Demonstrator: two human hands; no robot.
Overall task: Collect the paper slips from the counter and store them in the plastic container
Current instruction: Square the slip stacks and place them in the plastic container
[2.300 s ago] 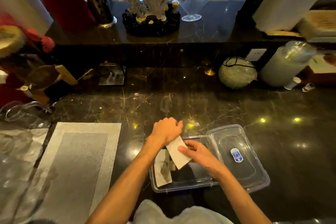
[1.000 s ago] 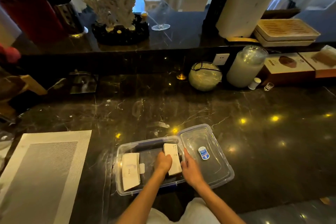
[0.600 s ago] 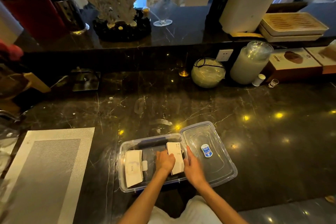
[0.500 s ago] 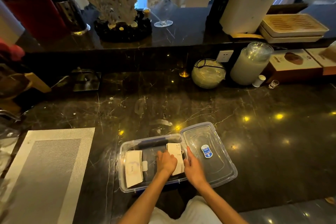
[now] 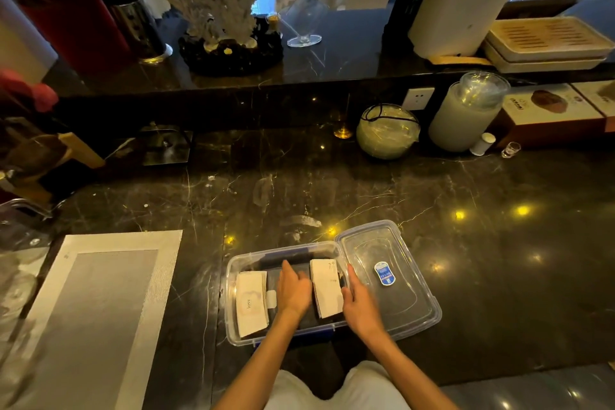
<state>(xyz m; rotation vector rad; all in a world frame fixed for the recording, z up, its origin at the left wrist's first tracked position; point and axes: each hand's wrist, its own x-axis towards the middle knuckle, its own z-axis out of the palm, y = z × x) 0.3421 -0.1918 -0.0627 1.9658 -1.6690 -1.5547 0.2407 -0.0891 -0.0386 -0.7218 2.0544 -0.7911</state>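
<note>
Both hands flat, fingers loose – left hand (image 5: 294,289) and right hand (image 5: 361,304) press either side of a white paper slip stack (image 5: 327,288). It sits inside the clear rectangular plastic container (image 5: 233,316) – another stack (image 5: 251,303) at its left end.

A clear plastic container (image 5: 233,303) sits open on the dark counter, holding two white stacks of paper slips (image 5: 251,303) lying flat.

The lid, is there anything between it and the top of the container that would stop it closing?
Yes. Both hands, left and right, flank a slip stack inside the container; the lid lies open alongside.
</note>
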